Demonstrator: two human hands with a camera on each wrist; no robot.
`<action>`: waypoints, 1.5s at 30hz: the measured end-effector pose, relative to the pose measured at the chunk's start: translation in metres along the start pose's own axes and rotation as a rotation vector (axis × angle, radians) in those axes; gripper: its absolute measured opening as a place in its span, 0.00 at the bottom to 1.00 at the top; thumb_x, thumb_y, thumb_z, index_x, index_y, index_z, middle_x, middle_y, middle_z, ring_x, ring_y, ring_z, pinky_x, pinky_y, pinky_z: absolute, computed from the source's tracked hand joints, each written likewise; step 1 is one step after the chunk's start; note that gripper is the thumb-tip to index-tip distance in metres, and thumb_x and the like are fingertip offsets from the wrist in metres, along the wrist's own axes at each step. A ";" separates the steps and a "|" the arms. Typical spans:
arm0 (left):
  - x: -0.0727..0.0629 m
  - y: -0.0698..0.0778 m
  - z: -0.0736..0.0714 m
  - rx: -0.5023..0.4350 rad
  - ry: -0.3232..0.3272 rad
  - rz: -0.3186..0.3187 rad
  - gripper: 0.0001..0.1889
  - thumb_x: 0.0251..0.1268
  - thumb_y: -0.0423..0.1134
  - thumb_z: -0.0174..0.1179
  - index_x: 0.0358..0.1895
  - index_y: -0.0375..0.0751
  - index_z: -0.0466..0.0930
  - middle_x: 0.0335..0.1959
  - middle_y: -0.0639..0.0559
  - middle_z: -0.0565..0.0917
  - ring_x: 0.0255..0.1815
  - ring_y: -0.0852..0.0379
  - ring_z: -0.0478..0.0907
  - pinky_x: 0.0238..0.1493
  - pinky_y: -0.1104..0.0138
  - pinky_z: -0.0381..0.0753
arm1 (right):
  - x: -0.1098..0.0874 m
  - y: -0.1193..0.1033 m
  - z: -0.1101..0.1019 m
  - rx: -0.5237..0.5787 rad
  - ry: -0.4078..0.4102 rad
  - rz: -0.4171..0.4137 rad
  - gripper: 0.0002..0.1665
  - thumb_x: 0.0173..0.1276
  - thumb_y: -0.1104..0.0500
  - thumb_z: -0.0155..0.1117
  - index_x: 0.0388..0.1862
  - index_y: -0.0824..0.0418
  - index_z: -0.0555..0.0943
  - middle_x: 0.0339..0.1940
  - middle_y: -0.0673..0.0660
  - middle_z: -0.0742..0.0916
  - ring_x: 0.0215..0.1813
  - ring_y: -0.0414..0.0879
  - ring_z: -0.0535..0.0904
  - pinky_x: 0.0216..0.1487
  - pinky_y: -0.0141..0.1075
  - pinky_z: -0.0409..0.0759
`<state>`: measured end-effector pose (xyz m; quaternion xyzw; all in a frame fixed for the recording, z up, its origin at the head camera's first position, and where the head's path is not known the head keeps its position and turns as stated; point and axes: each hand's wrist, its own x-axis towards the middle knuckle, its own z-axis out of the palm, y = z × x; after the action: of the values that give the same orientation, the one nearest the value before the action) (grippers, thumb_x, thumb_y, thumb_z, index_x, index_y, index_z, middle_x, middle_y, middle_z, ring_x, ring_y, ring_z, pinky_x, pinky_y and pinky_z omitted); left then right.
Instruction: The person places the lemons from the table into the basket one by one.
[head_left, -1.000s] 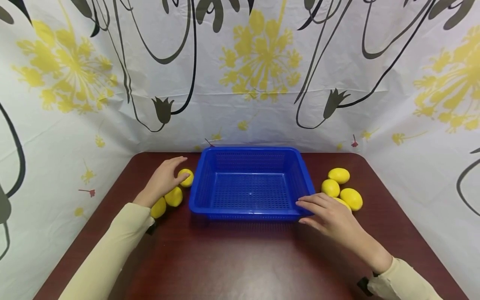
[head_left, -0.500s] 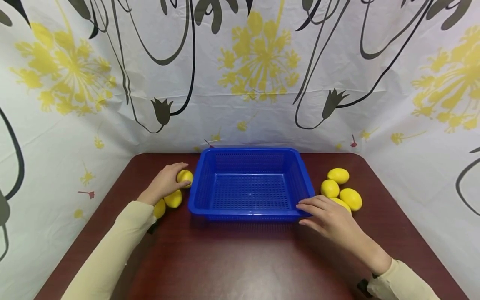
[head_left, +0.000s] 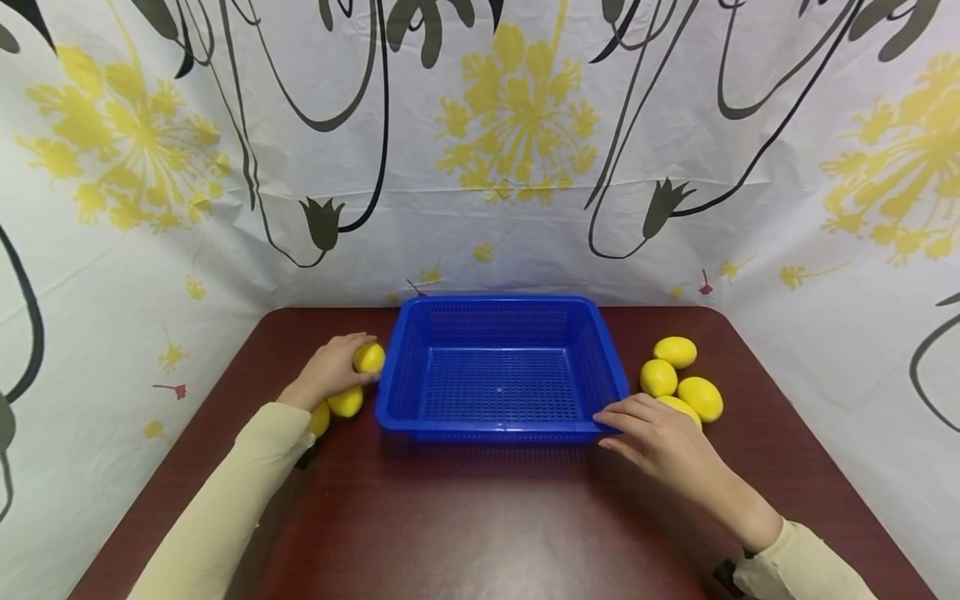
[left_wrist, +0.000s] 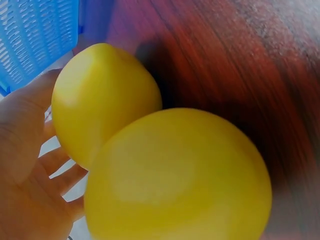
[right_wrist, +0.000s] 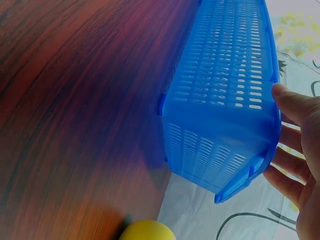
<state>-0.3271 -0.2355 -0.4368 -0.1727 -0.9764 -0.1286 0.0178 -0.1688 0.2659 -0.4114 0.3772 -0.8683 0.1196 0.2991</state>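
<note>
In the head view, my left hand (head_left: 327,369) curls its thumb and fingers round a yellow lemon (head_left: 369,357) just left of the blue plastic basket (head_left: 501,430). Two more lemons (head_left: 346,400) lie beneath and beside that hand. In the left wrist view, two lemons (left_wrist: 180,180) fill the foreground and hide part of the left hand (left_wrist: 30,165). My right hand (head_left: 660,433) holds the basket's front right corner, thumb at the front and fingers over the rim. The right wrist view shows the thumb (right_wrist: 295,105) touching the basket's rim (right_wrist: 276,120).
Several lemons (head_left: 701,399) lie grouped right of the basket, close beside my right hand. The dark red-brown table (head_left: 480,517) ends at a white patterned cloth (head_left: 480,250) standing behind and at both sides. Nothing lies inside the basket.
My left hand has come down a little, and its fingers and thumb have closed round the lemon nearest the basket. The right hand and basket stay in place.
</note>
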 end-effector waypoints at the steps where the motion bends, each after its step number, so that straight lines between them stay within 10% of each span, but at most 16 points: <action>1: 0.000 0.000 0.000 0.003 -0.002 -0.001 0.38 0.60 0.54 0.68 0.71 0.41 0.68 0.72 0.37 0.70 0.70 0.34 0.68 0.67 0.39 0.70 | 0.000 0.000 0.000 0.000 0.005 -0.003 0.19 0.56 0.50 0.76 0.46 0.55 0.88 0.42 0.46 0.89 0.45 0.42 0.84 0.47 0.36 0.81; 24: 0.001 0.005 0.004 0.010 0.013 -0.024 0.37 0.57 0.48 0.71 0.70 0.42 0.68 0.68 0.39 0.75 0.62 0.38 0.73 0.59 0.43 0.76 | 0.003 0.002 0.001 -0.003 0.089 -0.066 0.15 0.66 0.46 0.68 0.45 0.53 0.88 0.38 0.45 0.89 0.40 0.39 0.83 0.40 0.34 0.82; 45: 0.005 0.008 0.004 0.004 0.019 -0.043 0.35 0.59 0.49 0.70 0.68 0.40 0.70 0.63 0.36 0.77 0.57 0.39 0.77 0.58 0.44 0.77 | 0.000 0.001 0.000 -0.009 0.002 0.014 0.16 0.60 0.50 0.74 0.46 0.52 0.88 0.39 0.45 0.89 0.43 0.41 0.84 0.43 0.36 0.83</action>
<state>-0.3287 -0.2254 -0.4386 -0.1505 -0.9799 -0.1285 0.0248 -0.1698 0.2663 -0.4110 0.3695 -0.8711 0.1183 0.3010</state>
